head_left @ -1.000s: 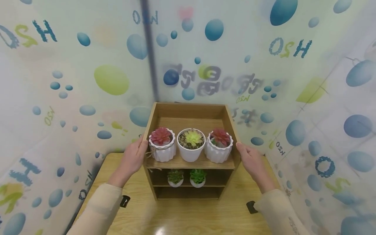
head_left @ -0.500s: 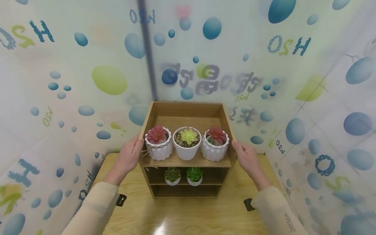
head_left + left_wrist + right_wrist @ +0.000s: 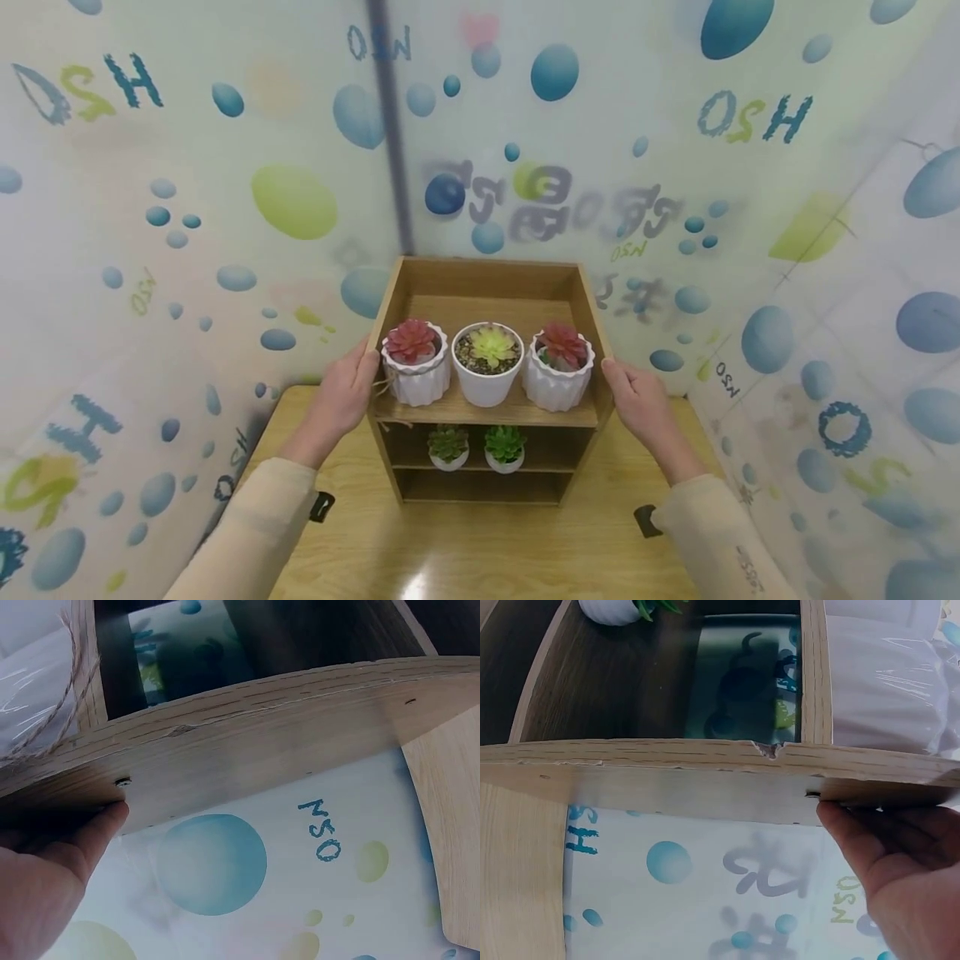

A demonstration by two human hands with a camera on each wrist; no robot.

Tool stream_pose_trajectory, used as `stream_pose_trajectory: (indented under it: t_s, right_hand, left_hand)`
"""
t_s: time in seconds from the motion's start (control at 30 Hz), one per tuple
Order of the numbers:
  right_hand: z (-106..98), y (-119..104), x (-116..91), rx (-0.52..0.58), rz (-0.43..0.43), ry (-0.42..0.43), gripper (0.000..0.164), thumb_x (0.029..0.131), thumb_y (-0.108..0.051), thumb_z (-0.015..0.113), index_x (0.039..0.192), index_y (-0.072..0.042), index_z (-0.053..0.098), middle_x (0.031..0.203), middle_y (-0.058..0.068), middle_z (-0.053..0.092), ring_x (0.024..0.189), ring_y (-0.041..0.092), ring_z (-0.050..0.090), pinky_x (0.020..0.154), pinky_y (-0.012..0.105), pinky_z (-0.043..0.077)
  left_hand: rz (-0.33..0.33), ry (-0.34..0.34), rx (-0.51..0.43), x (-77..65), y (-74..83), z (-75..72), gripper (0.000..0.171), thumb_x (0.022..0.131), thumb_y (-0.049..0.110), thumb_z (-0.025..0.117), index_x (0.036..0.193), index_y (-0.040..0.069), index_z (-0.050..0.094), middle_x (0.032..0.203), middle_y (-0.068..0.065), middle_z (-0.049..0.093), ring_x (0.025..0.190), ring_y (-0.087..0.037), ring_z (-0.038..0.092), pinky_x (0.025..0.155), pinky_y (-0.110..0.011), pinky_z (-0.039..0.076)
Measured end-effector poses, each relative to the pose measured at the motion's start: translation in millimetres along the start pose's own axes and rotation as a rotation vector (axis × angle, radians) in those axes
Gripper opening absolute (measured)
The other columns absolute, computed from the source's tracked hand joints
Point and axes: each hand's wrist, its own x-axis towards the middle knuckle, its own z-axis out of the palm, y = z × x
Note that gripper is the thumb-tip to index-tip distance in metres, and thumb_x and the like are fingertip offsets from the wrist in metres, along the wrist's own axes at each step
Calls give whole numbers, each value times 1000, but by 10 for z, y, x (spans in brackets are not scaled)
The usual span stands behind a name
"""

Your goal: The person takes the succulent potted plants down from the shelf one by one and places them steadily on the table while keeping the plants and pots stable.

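Observation:
A small wooden shelf unit [image 3: 491, 308] stands on the table in the head view. On its top level sit a white pot with a red succulent [image 3: 411, 343], one with a yellow-green succulent [image 3: 491, 346] and another with a red succulent [image 3: 562, 346]. Two small white pots with green plants [image 3: 448, 446] are on the level below. My left hand [image 3: 345, 387] presses the unit's left side panel, fingers along its outer face. My right hand [image 3: 637, 400] presses the opposite panel. In both wrist views the fingertips lie against the outside of the panels.
The light wood table [image 3: 480, 550] extends in front of the shelf unit. Walls with blue and green dot prints [image 3: 480, 125] enclose it at the back and sides. Twine [image 3: 71, 705] hangs from the left pot by the panel edge.
The head view drifts slightly left and back right, with the shelf unit and hands shifting in the picture alongside the walls. Both hands stay against the same side panels; the pots keep their places.

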Motion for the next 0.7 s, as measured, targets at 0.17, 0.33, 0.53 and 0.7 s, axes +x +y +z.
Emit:
stream_pose_trajectory:
  t_s: [0.17,0.33,0.53,0.7]
  right_hand:
    - [-1,-17,30,0,33,-26,47,110,-29,45,119,10,71,133,27,64,132,44,56,111,56,43]
    - [-5,-8,26,2,50,-39,48,110,-30,45,133,7,65,140,26,59,136,45,51,114,56,41]
    - [2,20,39,1,20,-13,46,110,-30,47,121,8,72,132,27,64,131,46,55,110,58,44]
    - [-12,19,48,-13,14,-34,48,110,-31,45,128,7,69,137,27,60,133,46,53,110,59,43]
  left_hand:
    - [11,-2,12,-1,-8,-1,53,113,25,31,155,-7,38,149,-33,48,137,-49,47,113,-62,38]
    - [15,-14,13,-7,-19,-2,54,113,25,29,156,-6,37,151,-32,46,139,-49,44,115,-61,36]
    - [21,-38,14,5,-7,-26,54,113,25,29,158,-4,35,152,-31,46,140,-47,44,115,-61,36]
    - [-2,-98,3,14,19,-95,54,114,26,29,159,-3,32,154,-31,44,141,-48,43,114,-62,36]
